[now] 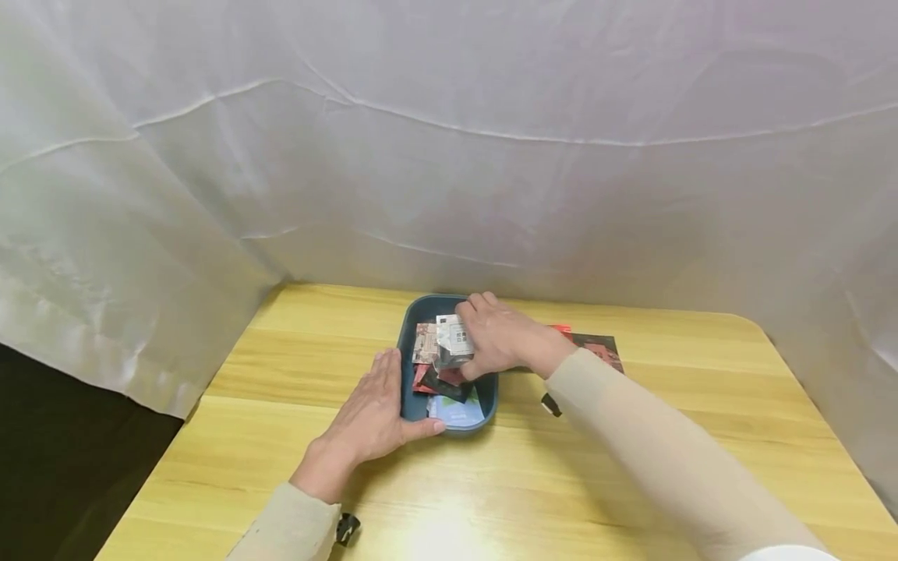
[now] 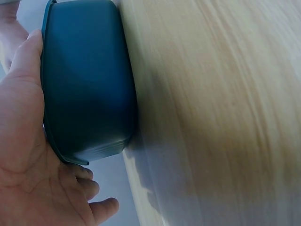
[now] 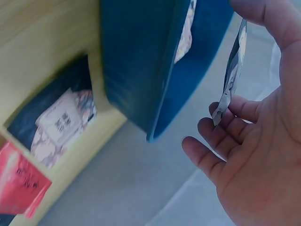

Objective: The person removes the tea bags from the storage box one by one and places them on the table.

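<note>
A dark teal plastic bin (image 1: 491,405) stands on the table with several small packets inside. Against its left side lies my left hand (image 1: 368,409), fingers straight and thumb over the near rim. My right hand (image 1: 501,335) is above the bin's right side, pinching a silver-and-white sachet (image 1: 454,335) between thumb and fingers; the sachet is seen edge-on (image 3: 231,70) in the right wrist view. Below it in the bin lie a pinkish-brown packet (image 1: 424,343), a black packet (image 1: 449,386) and a light blue packet (image 1: 459,411). My right hand hides part of the contents.
To the right of the bin, partly behind my right forearm, lie a dark packet (image 1: 606,349) and a red packet (image 3: 21,181). The wooden table (image 1: 701,374) backs onto a pale hanging cloth (image 1: 449,195). Black clips sit near both wrists.
</note>
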### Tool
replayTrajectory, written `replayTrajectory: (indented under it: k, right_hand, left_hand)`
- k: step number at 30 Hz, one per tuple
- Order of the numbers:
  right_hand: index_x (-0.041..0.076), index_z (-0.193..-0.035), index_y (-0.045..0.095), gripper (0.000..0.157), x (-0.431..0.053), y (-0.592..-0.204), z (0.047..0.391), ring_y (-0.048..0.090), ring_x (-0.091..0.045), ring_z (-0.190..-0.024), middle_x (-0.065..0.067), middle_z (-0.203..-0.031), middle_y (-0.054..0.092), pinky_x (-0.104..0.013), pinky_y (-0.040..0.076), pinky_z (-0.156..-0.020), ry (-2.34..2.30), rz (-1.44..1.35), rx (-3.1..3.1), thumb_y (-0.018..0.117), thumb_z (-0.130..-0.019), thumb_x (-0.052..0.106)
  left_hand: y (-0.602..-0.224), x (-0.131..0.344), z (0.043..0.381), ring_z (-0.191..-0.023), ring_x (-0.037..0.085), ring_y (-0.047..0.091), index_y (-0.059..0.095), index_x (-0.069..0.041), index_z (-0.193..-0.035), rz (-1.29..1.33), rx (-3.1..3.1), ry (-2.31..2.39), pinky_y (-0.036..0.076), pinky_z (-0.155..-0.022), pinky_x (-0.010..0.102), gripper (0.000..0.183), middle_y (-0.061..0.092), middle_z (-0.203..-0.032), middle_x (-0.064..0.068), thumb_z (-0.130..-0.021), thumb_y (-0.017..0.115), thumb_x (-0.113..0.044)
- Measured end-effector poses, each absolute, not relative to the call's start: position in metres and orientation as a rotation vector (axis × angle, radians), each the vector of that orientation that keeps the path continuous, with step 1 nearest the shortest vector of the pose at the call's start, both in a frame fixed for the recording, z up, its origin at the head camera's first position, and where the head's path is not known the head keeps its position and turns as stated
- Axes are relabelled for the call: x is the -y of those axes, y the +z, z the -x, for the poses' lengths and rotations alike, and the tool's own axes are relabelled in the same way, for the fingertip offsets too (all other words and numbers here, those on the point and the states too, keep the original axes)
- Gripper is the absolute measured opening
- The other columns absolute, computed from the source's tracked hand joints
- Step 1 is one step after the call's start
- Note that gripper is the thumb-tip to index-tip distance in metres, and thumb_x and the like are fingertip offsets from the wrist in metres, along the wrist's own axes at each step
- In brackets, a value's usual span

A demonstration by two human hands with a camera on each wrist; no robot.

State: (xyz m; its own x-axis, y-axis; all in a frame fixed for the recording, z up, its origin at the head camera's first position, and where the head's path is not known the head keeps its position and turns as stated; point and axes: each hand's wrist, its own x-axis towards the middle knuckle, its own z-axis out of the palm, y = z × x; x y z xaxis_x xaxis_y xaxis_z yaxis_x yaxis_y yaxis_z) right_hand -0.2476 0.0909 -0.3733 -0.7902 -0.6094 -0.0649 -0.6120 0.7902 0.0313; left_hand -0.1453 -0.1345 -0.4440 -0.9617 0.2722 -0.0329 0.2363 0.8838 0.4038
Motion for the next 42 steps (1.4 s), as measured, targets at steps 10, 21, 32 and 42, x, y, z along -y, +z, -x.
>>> replayTrajectory:
  k: [10, 21, 32, 42]
  right_hand:
    - [0.005, -0.132, 0.045, 0.092, -0.130, -0.359, 0.243, 0.044, -0.023, -0.102, -0.005, -0.112, 0.050, -0.037, 0.044, -0.091, -0.031, 0.991, -2.984, 0.075, -0.060, 0.053]
    - [0.003, -0.133, 0.045, 0.090, -0.162, -0.361, 0.234, 0.046, -0.020, -0.096, -0.005, -0.110, 0.053, -0.032, 0.046, -0.082, -0.044, 0.965, -2.991, 0.075, -0.062, 0.050]
    - [0.000, -0.135, 0.045, 0.095, -0.203, -0.368, 0.232, 0.048, -0.027, -0.111, -0.014, -0.126, 0.053, -0.045, 0.048, -0.096, -0.142, 0.872, -2.991, 0.083, -0.061, 0.047]
    - [-0.004, -0.134, 0.044, 0.093, -0.250, -0.366, 0.232, 0.049, -0.031, -0.109, -0.017, -0.122, 0.052, -0.047, 0.048, -0.092, -0.088, 0.770, -3.024, 0.082, -0.063, 0.042]
  left_hand:
    - [-0.444, 0.144, 0.146, -0.152, 0.031, 0.005, 0.001, -0.001, -0.156, -0.382, -3.009, 0.562, 0.018, -0.122, 0.050, 0.134, 0.001, -0.163, 0.019, -0.068, 0.049, -0.091]
    - [-0.442, 0.148, 0.147, -0.152, 0.034, 0.006, 0.005, 0.001, -0.156, -0.390, -3.051, 0.469, 0.018, -0.122, 0.051, 0.136, 0.001, -0.163, 0.021, -0.067, 0.042, -0.095]
    - [-0.441, 0.149, 0.148, -0.152, 0.034, 0.005, 0.005, 0.001, -0.156, -0.399, -3.043, 0.467, 0.017, -0.121, 0.053, 0.133, 0.003, -0.163, 0.021, -0.069, 0.047, -0.091]
    - [-0.441, 0.151, 0.146, -0.152, 0.034, 0.006, 0.004, 0.001, -0.156, -0.409, -3.042, 0.492, 0.017, -0.121, 0.052, 0.133, 0.003, -0.163, 0.021, -0.070, 0.046, -0.091]
